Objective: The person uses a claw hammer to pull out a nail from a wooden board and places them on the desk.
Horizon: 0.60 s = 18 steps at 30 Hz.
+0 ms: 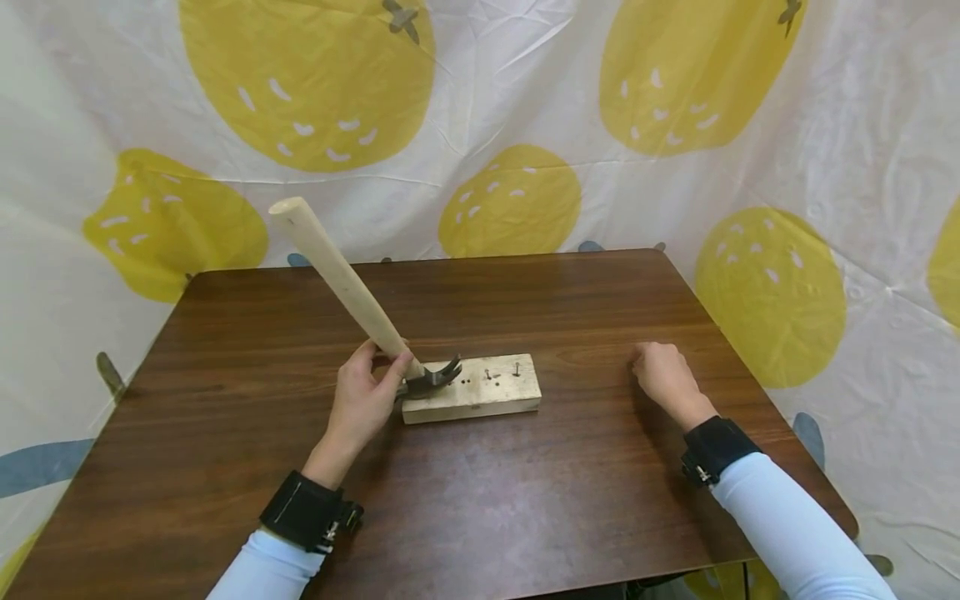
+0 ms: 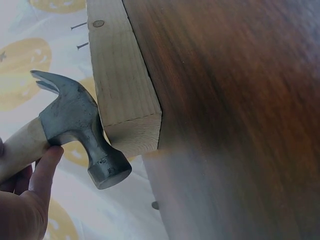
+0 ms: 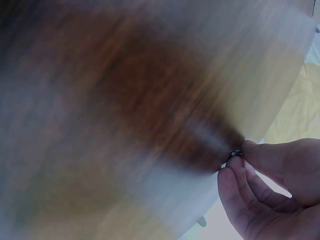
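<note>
My left hand (image 1: 384, 365) grips a claw hammer (image 1: 352, 287) by its pale wooden handle just below the steel head (image 2: 75, 117). The head lies against the left end of a pale wooden block (image 1: 480, 396), claw pointing along the top, and the handle slants up and away to the left. Two nails (image 1: 516, 367) stand partly driven in the block's top near its right end, with small dark marks beside them. My right hand (image 1: 647, 360) rests on the table to the right of the block. Its thumb and fingers pinch a small dark metal piece (image 3: 235, 153) against the tabletop.
The dark brown wooden table (image 1: 480, 508) carries only the block. Its right edge (image 1: 757, 392) runs close to my right hand. A white sheet printed with yellow strawberries (image 1: 517, 200) hangs behind and on both sides.
</note>
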Tool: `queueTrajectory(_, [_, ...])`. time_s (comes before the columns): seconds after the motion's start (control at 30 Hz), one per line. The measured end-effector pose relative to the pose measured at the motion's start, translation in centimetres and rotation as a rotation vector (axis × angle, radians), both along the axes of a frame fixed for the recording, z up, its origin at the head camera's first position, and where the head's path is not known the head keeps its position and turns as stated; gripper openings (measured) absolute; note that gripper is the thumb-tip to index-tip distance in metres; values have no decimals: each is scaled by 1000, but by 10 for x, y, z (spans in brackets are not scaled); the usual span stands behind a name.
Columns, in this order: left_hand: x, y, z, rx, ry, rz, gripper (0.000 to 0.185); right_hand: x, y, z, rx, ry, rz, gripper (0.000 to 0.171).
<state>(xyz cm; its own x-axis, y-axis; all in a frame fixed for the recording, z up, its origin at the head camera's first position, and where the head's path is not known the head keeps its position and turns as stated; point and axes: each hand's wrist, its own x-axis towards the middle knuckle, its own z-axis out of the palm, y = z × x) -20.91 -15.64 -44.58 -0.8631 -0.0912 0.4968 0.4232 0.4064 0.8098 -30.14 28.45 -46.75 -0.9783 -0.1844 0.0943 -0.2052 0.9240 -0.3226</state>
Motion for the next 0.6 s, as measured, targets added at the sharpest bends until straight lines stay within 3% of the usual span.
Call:
queueTrajectory(0.37, [-1, 6, 2, -40, -9, -28, 20, 0, 0, 0, 26, 13, 7, 17])
queueTrajectory(0.6, [-2, 8, 3, -47, -13, -38, 20, 6, -10, 7, 98, 40, 1, 19])
